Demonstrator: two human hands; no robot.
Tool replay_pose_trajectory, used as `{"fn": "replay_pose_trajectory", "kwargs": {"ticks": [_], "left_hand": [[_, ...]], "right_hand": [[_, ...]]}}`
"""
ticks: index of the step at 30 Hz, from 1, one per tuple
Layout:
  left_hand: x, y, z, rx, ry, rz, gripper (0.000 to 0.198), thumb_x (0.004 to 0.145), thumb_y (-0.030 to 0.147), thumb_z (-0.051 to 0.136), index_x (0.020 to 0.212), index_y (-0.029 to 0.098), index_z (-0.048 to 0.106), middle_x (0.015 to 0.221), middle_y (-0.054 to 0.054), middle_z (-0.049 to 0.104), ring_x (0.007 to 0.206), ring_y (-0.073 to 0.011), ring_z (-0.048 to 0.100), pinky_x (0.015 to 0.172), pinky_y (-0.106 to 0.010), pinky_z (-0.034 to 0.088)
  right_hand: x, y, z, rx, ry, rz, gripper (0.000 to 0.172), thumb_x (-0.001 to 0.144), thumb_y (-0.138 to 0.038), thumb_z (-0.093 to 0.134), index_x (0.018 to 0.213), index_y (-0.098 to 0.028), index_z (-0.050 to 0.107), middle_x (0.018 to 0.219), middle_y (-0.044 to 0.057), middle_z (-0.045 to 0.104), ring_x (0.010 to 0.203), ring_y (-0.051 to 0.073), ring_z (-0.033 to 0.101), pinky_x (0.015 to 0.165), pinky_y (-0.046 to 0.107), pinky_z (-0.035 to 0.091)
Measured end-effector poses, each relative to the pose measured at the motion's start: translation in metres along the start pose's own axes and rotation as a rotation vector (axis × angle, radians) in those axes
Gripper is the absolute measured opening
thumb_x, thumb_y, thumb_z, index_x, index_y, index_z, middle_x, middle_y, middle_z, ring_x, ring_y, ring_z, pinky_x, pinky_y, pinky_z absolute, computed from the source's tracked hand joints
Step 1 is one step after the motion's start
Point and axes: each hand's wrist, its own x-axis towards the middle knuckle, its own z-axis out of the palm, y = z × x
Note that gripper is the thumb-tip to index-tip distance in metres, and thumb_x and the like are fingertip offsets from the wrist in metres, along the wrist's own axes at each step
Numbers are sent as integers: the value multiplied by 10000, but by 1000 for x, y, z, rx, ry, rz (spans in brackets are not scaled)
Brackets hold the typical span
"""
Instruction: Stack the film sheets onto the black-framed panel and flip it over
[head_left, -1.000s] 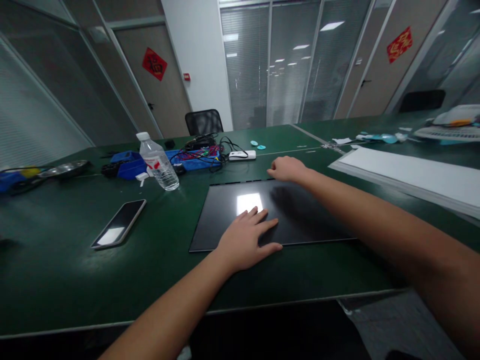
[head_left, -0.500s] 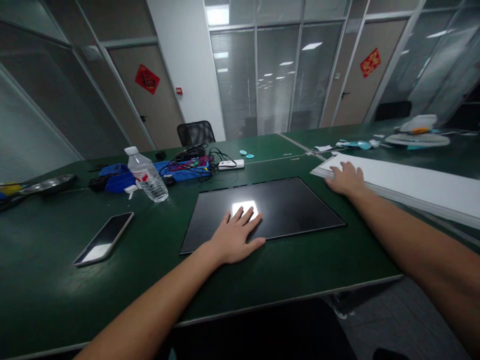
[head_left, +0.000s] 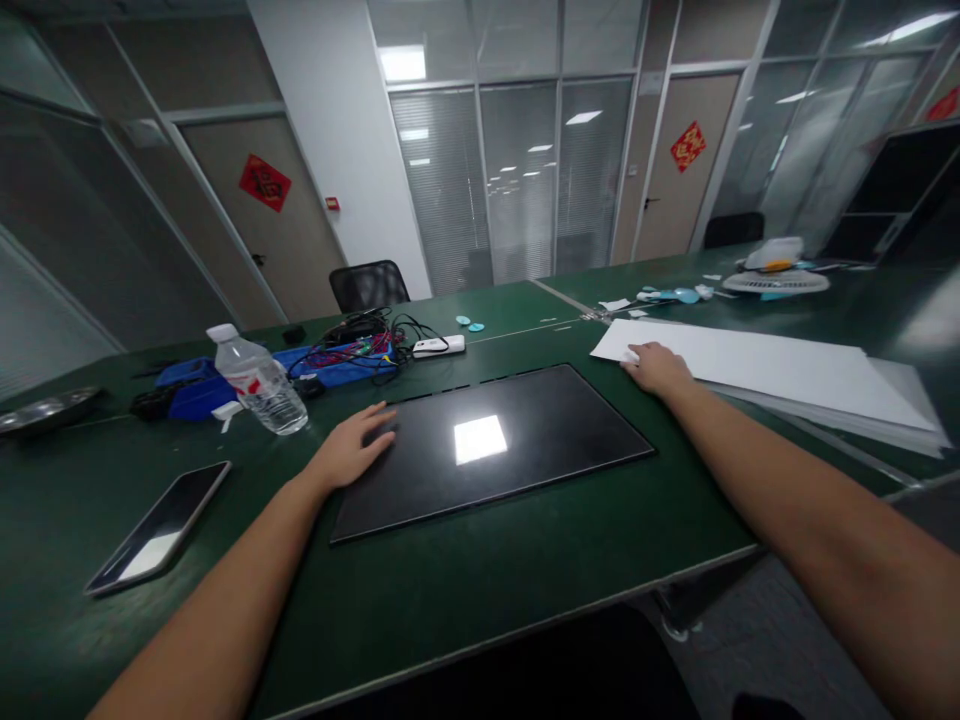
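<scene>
A flat black display panel (head_left: 540, 430) lies on the green table, a ceiling light mirrored in its surface. My left hand (head_left: 351, 447) rests at the panel's upper left edge, fingers stretched out and apart, gripping nothing. At the right, my right hand (head_left: 654, 368) has its fingers closed on the near left corner of a white sheet (head_left: 780, 365). This sheet is the top one of a stack of white sheets (head_left: 904, 385) and sits shifted to the left over those beneath. The underside of the right hand's grip is partly hidden.
At the left are a phone (head_left: 161, 528), a tilted-looking water bottle (head_left: 259, 383) and blue trays (head_left: 337, 368) with tangled wires. A white power strip (head_left: 439, 346) lies behind the panel. A white fan-like object (head_left: 776, 270) stands at the far right. The table's front edge (head_left: 525, 627) is near me.
My left hand has moved from the panel's middle to its left edge. My right hand has closed on the top white sheet, which has slid left off the stack. The view has turned right.
</scene>
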Motion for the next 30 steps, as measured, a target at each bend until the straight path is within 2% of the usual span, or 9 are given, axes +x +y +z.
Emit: {"fn": "replay_pose_trajectory", "kwargs": {"ticks": [2,4,9,12,16,20,22,25,30], "left_hand": [[-8,-27,5,-115,46,-102,867,927,817,429,1481,194,663,1632,-143,555,1506,-352,526,1281,-524,365],[-15,-39,9,-119,70,-88,844,915,788,492,1528,223,621,1691,-112,482,1571,-345,436,1310,-528,304],[-17,-32,17,17,-104,-124,749,978,672,397,1572,253,575,1734,-109,393,1613,-380,335,1297,-630,264],[-15,-27,17,75,-127,-141,705,1021,610,331,1601,263,533,1753,-112,349,1615,-384,330,1277,-654,283],[-13,-22,17,126,-161,-172,733,1036,608,292,1644,237,463,1773,-140,281,1627,-407,282,1270,-666,276],[-16,-20,18,89,-90,-225,773,1032,599,279,1670,180,400,1751,-147,331,1626,-363,302,1297,-598,271],[-17,-19,18,55,-69,-237,781,1040,595,240,1669,160,396,1739,-144,364,1621,-348,323,1302,-580,273],[-18,-18,19,36,-66,-237,790,1042,611,222,1671,164,389,1741,-141,359,1626,-347,309,1305,-582,259],[-15,-22,20,43,-79,-229,816,1023,643,263,1681,171,361,1749,-152,335,1630,-357,296,1308,-589,234]], "right_hand": [[-1,-3,0,4,-43,35,549,1065,-448,434,1483,-166,651,1432,230,655,1241,348,649,982,452,509],[-4,-10,-4,-11,-44,64,526,1082,-396,364,1372,-140,721,1332,252,702,1171,353,681,938,456,514],[-30,-53,-40,-76,161,13,526,1095,-389,303,1281,-124,717,1123,240,760,965,331,727,820,410,495],[-65,-100,-71,-95,217,-176,489,1099,-423,323,1273,-147,688,1055,193,775,884,292,727,769,357,461],[-133,-168,-96,-84,127,-596,431,1108,-426,350,1215,-182,688,1045,144,784,818,251,718,711,319,424],[-192,-225,-96,-12,-23,-1009,360,1105,-378,426,1115,-185,729,1018,117,779,825,216,705,728,312,434],[-209,-249,-89,18,-27,-1184,363,1109,-377,443,1089,-178,746,1048,126,767,896,222,698,768,322,452],[-221,-281,-78,78,21,-1323,410,1120,-418,427,1100,-173,755,1094,134,743,982,243,674,807,348,474],[-225,-312,-69,166,55,-1343,448,1096,-491,473,1189,-146,742,1136,149,718,1037,278,643,850,400,500]]}}
